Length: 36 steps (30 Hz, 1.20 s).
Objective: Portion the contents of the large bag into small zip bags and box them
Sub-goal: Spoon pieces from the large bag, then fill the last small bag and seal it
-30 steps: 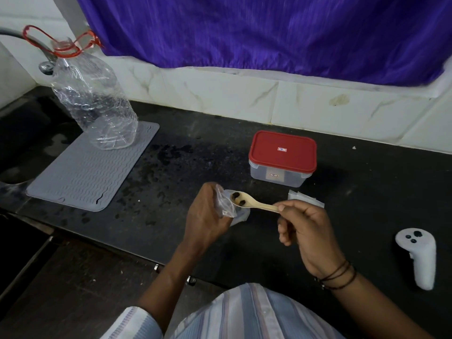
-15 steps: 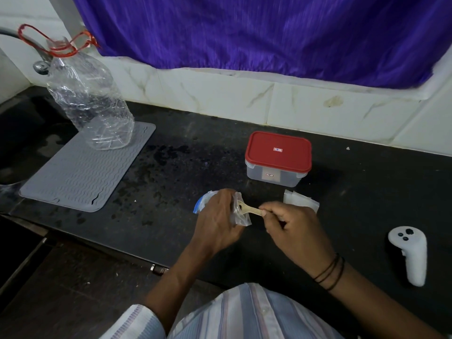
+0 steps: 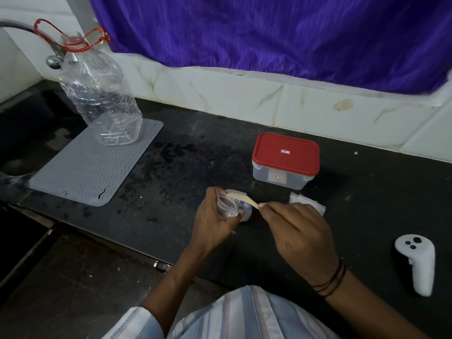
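Fingers of the left hand (image 3: 215, 221) pinch a small clear zip bag (image 3: 228, 204) above the dark counter (image 3: 171, 167), while the right hand (image 3: 297, 231) grips a wooden spoon (image 3: 244, 198) whose bowl sits inside the bag's mouth. Far right of them stands a closed red-lidded box (image 3: 285, 160); more small bags (image 3: 307, 204) lie just beyond the right hand.

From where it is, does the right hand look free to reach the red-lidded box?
Probably yes, once it lets go: the right hand holds a wooden spoon, but bare counter separates it from the red-lidded box.
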Each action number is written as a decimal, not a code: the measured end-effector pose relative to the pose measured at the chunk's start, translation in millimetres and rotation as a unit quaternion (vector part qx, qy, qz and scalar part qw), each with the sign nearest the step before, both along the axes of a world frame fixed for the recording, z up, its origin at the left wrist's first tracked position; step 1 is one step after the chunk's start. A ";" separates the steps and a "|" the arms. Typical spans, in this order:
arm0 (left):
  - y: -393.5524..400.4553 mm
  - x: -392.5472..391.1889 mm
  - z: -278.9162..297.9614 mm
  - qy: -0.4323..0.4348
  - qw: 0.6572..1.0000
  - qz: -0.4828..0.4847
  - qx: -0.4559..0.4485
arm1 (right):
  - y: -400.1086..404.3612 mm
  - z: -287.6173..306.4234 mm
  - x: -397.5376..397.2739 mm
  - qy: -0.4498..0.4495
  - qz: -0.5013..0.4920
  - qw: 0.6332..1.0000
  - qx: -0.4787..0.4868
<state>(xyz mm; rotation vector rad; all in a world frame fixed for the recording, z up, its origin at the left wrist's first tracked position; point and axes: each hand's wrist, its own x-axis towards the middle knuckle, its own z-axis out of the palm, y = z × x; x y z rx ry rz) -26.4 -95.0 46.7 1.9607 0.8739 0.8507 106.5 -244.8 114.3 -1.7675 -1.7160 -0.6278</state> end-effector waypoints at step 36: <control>-41.9 27.0 23.8 0.106 0.990 -0.074 0.051 | 14.9 -48.4 -8.5 0.644 -0.012 0.764 -0.034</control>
